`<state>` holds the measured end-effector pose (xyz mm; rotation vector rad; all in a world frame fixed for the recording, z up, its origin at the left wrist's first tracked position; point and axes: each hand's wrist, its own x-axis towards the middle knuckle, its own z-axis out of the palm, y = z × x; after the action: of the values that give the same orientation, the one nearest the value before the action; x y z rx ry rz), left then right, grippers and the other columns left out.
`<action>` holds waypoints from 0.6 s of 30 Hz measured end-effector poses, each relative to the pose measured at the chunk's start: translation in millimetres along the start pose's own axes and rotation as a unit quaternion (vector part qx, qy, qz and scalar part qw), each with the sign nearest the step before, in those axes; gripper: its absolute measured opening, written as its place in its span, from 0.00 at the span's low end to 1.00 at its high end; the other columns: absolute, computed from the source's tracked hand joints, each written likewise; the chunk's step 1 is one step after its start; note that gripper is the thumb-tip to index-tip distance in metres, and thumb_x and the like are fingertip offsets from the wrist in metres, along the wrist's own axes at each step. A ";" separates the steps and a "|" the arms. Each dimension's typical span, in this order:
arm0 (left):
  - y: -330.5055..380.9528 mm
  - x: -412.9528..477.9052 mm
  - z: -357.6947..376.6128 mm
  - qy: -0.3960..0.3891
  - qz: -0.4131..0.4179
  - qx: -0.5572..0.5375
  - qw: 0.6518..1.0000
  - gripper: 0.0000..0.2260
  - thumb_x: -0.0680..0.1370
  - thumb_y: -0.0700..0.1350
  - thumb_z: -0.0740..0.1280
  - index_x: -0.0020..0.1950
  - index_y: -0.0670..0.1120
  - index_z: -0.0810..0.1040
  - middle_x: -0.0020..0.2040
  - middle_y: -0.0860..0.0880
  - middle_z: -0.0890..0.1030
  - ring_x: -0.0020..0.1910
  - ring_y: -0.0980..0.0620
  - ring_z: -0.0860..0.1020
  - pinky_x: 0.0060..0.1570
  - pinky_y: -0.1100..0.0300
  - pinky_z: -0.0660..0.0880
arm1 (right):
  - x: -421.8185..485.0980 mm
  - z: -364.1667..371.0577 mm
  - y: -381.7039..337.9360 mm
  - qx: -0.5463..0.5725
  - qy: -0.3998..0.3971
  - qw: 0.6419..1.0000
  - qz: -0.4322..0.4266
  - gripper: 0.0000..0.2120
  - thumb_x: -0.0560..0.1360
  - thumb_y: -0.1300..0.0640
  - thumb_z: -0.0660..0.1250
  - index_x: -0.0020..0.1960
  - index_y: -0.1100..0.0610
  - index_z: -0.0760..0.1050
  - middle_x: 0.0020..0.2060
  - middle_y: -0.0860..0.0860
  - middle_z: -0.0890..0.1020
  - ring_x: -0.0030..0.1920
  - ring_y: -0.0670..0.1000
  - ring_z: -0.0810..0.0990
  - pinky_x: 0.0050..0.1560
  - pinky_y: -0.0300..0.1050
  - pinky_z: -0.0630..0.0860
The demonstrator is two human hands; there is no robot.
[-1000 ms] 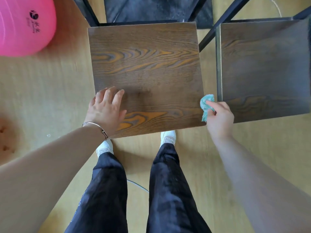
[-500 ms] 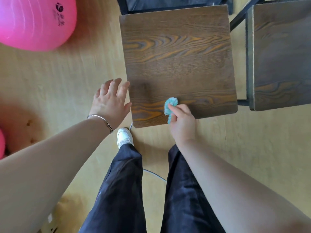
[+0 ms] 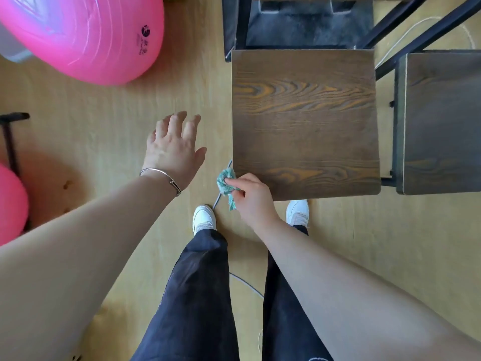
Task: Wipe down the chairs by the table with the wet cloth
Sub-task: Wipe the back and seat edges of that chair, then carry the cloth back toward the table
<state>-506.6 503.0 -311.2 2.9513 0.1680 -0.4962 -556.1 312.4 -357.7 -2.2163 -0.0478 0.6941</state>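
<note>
A: Any legible text in this frame?
B: One marked item. Pink ball (image 3: pixel 86 40), upper left of the frame, carries a dark round emblem (image 3: pixel 145 31) on its right flank. Two short lines of dark print (image 3: pixel 139 45) sit just below it, running sideways.
A: Reading?
B: None. The characters are too small and blurred, and the script cannot be told.
A: Other marks?
B: Pale outline mark (image 3: pixel 315 359) on the dark trouser leg (image 3: pixel 294 321), at the bottom edge. Cut off by the frame, unreadable.
</note>
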 end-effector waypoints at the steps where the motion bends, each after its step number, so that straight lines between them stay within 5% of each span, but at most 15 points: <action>1: 3.7 0.1 -8.1 0.005 -0.004 -0.004 1.000 0.28 0.79 0.54 0.62 0.76 0.50 0.58 0.75 0.45 0.61 0.71 0.40 0.60 0.66 0.44 0.63 | 1.4 -15.1 -3.5 0.005 0.020 1.000 0.000 0.16 0.76 0.69 0.65 0.61 0.58 0.82 0.50 0.52 0.80 0.48 0.50 0.80 0.52 0.34 0.72; 5: 31.4 2.9 -54.8 0.026 -0.015 -0.034 0.999 0.28 0.79 0.55 0.62 0.76 0.50 0.58 0.74 0.45 0.61 0.70 0.40 0.61 0.64 0.43 0.65 | -0.1 -101.2 -29.6 -0.016 0.078 0.997 0.015 0.16 0.77 0.66 0.65 0.62 0.56 0.81 0.50 0.51 0.78 0.46 0.48 0.77 0.48 0.36 0.72; 10: 78.7 -0.9 -139.4 0.057 -0.010 -0.063 0.996 0.28 0.80 0.56 0.60 0.77 0.51 0.57 0.75 0.46 0.60 0.71 0.41 0.60 0.66 0.45 0.65 | -20.1 -217.5 -75.1 -0.078 0.156 0.985 0.008 0.14 0.80 0.63 0.64 0.63 0.54 0.80 0.53 0.49 0.77 0.48 0.46 0.76 0.39 0.23 0.68; 14: 98.5 -16.2 -208.9 0.082 0.009 -0.067 0.994 0.28 0.79 0.57 0.60 0.77 0.51 0.57 0.74 0.47 0.61 0.70 0.42 0.61 0.65 0.46 0.65 | -48.9 -280.7 -113.9 -0.107 0.192 0.975 0.015 0.13 0.80 0.59 0.65 0.64 0.53 0.78 0.59 0.48 0.77 0.51 0.45 0.75 0.34 0.22 0.69; 18: 104.5 -27.0 -277.1 0.125 0.019 -0.053 0.991 0.28 0.79 0.57 0.60 0.77 0.51 0.57 0.73 0.48 0.62 0.71 0.41 0.61 0.66 0.45 0.65 | -74.6 -327.3 -154.3 -0.113 0.230 0.967 -0.006 0.14 0.80 0.59 0.66 0.64 0.51 0.78 0.61 0.50 0.77 0.56 0.50 0.78 0.48 0.35 0.77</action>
<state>-430.4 442.2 -30.3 2.8960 0.1602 -0.1073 -428.8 174.3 -39.5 -2.5420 0.0987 0.1588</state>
